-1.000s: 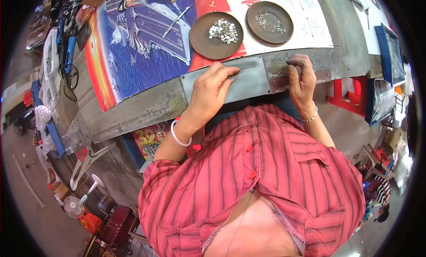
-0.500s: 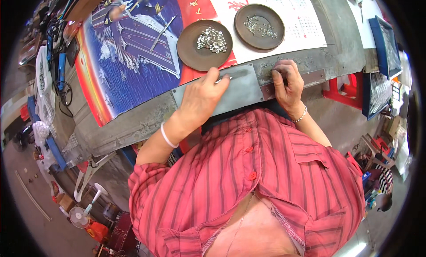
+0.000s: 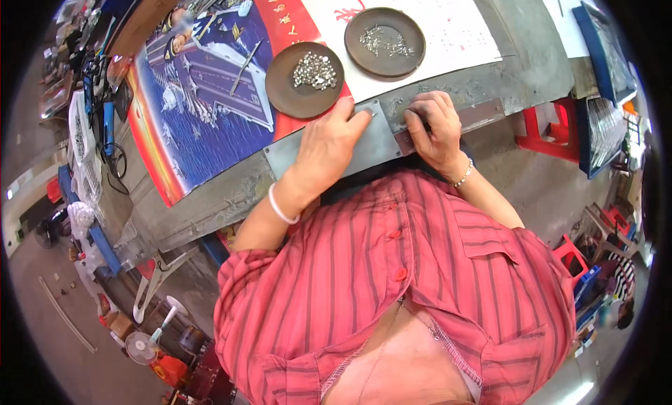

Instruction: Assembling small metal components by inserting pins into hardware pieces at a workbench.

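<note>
Over a grey metal plate [image 3: 378, 140] at the table's near edge, my left hand [image 3: 327, 144] is closed in a pinch. A tiny pale tip shows at its fingertips, too small to name. Just right of the plate, my right hand [image 3: 437, 133] is closed, fingers curled against the thumb; whatever they hold is hidden. Beyond my left hand, a round brown dish [image 3: 280, 97] carries a heap of small shiny metal pieces [image 3: 315, 71]. Farther right, a second brown dish [image 3: 385, 66] has thin silvery pins [image 3: 386, 42] scattered in it.
Both dishes stand on a large printed poster [image 3: 210, 139] spread over the worn grey table [image 3: 203, 212]. A thin metal rod [image 3: 245, 69] lies on it. A brown strip [image 3: 481, 116] runs along the near edge. Beyond the right end are a red stool [image 3: 535, 140] and blue trays [image 3: 603, 58].
My left hand has shifted right along the plate, its fingertips closer to my right hand. My right hand keeps its curled shape near the plate's right end. The whole view has swung slightly.
</note>
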A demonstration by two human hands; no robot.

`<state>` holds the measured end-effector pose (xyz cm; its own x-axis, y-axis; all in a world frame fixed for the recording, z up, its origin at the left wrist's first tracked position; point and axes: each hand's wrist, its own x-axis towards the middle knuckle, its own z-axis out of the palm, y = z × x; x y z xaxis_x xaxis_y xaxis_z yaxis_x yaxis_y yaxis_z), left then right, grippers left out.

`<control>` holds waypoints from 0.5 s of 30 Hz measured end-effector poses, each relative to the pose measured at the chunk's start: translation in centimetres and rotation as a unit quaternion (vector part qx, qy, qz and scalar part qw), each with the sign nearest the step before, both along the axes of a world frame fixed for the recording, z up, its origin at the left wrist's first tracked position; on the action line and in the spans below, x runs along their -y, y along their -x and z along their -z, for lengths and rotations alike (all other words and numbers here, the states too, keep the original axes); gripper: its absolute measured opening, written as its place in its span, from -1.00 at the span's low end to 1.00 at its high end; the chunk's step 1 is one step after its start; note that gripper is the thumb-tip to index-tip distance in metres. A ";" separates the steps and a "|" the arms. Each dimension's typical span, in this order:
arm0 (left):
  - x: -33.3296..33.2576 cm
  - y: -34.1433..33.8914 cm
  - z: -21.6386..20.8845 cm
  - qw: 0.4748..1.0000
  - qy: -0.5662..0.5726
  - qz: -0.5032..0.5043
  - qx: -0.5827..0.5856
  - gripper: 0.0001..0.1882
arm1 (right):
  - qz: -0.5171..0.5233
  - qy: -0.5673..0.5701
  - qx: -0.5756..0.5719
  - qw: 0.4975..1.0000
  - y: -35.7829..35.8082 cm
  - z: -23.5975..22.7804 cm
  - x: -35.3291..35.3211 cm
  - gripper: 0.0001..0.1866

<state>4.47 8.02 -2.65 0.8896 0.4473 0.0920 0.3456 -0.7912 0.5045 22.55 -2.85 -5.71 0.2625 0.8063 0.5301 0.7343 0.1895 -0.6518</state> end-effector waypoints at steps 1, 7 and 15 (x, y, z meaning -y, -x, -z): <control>0.1 0.6 0.3 1.000 0.010 -0.003 0.014 -0.75 | 0.000 -0.003 0.005 1.000 -0.1 0.0 -0.1 -0.89; 0.7 3.1 0.0 0.997 0.064 -0.046 0.006 -0.78 | 0.010 0.016 0.013 1.000 0.5 -0.3 0.3 -0.88; 4.5 5.1 -3.4 0.726 0.572 -0.170 0.341 -0.72 | -0.179 0.080 -0.184 0.963 5.5 -5.1 -1.0 -0.87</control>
<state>-0.60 3.56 0.72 0.6323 0.7611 -0.1446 -0.2166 0.3530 0.9102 17.08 -1.84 -0.61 0.0990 0.9435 0.3162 0.3541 0.2636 -0.8973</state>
